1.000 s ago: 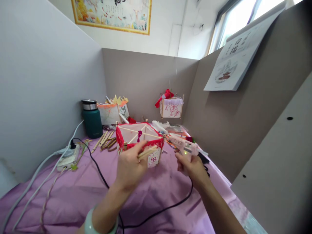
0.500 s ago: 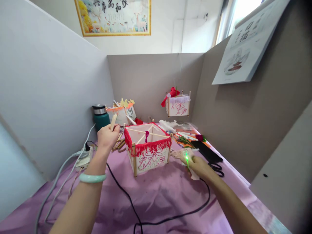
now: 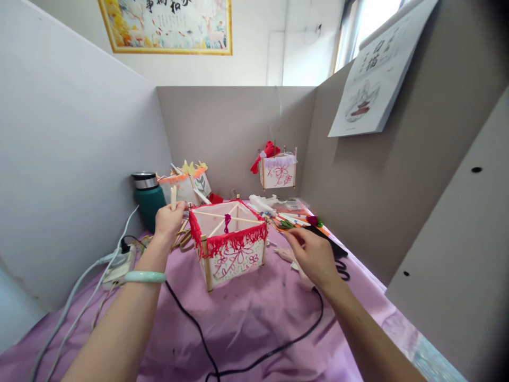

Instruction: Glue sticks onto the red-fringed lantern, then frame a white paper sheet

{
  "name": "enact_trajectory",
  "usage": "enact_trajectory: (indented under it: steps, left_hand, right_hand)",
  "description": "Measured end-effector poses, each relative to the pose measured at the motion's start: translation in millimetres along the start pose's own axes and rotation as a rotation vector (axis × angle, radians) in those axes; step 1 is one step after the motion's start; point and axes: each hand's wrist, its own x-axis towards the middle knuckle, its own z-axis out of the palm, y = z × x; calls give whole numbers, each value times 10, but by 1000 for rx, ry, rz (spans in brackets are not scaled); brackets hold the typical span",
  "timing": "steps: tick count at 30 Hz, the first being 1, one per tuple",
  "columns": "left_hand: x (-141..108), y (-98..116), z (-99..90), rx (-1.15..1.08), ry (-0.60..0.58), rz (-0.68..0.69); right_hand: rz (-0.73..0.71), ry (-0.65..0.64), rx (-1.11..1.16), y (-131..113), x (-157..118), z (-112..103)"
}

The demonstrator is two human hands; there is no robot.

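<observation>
A square lantern (image 3: pixel 234 260) with white drawn-on panels, wooden corner posts and red fringe stands on the table. Thin sticks cross its open top, with a purple knotted cord (image 3: pixel 227 223) at the crossing. At its far left corner is my left hand (image 3: pixel 169 218), closed around pale wooden sticks (image 3: pixel 173 197) that point upward. My right hand (image 3: pixel 312 254) hovers to the right of the lantern, thumb and forefinger pinched near its right corner; anything between them is too small to make out. Below that hand lies a pale glue gun (image 3: pixel 304 277), partly hidden, with a black cord.
A teal bottle (image 3: pixel 149 204) and a power strip (image 3: pixel 121 268) stand at the left. Behind are another lantern (image 3: pixel 178 191) and a hanging lantern (image 3: pixel 278 172). Scissors (image 3: pixel 183 239), a black flat object (image 3: pixel 328 239) and craft pieces lie around. The black cord (image 3: pixel 274 347) loops across the front.
My right hand has let go of the glue gun and risen toward the lantern's right corner. The green light no longer shows. My left hand still holds the sticks; the view has shifted slightly right.
</observation>
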Motion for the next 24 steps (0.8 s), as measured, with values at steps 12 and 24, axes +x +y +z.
enact_trajectory:
  steps: [12, 24]
  left_hand:
    - [18, 3, 44, -113, 19, -66]
    - [22, 17, 57, -115, 45, -99]
  right_hand:
    - [-56, 54, 304, -229, 296, 323]
    - [-37, 76, 213, -275, 327, 337]
